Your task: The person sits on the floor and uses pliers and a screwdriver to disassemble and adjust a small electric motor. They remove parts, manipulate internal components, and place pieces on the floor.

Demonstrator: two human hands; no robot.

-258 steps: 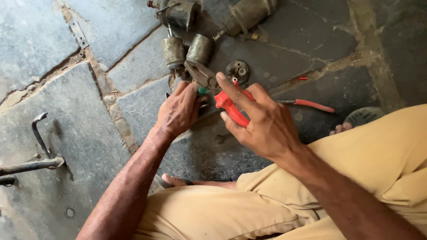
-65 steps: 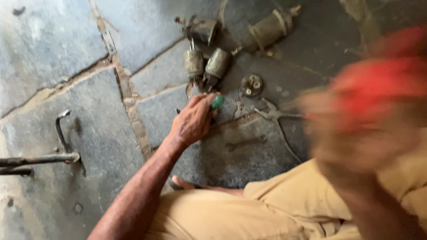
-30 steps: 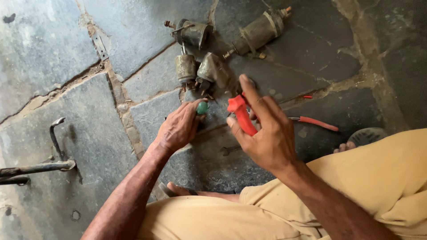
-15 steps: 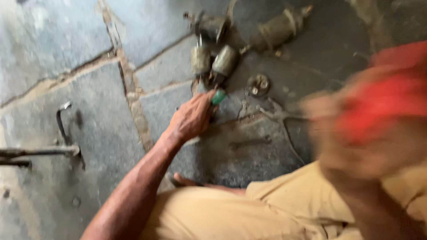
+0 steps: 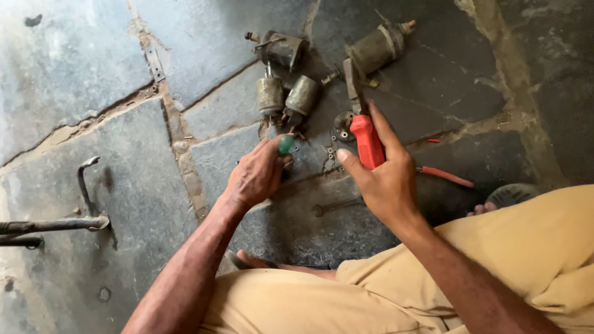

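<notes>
I've got the left hand (image 5: 257,179) clenched around a screwdriver (image 5: 286,144), only its green butt showing above the knuckles, tip hidden down among the parts on the stone floor (image 5: 93,86). The right hand (image 5: 387,185) is wrapped on the red handle of the pliers (image 5: 365,133), metal nose pointing far, thumb and forefinger spread along the grip; the second red handle (image 5: 445,176) trails off to the right on the floor.

Risk as I read it: the screwdriver tip is out of my sight, so a slip off whatever it bears on could drive it into the floor or skid it toward the right hand, which sits just beside it. The small screws (image 5: 331,151) scattered near the round plate (image 5: 342,122) could roll into the floor cracks (easy to lose there).

The thing being worked on is the near pair of grey, grimy cylinders (image 5: 288,96), lying side by side just beyond the left hand, oily and worn. Two more motors lie farther off: one (image 5: 281,48) far centre, one (image 5: 377,46) far right. A spanner (image 5: 337,206) lies near the knee.
</notes>
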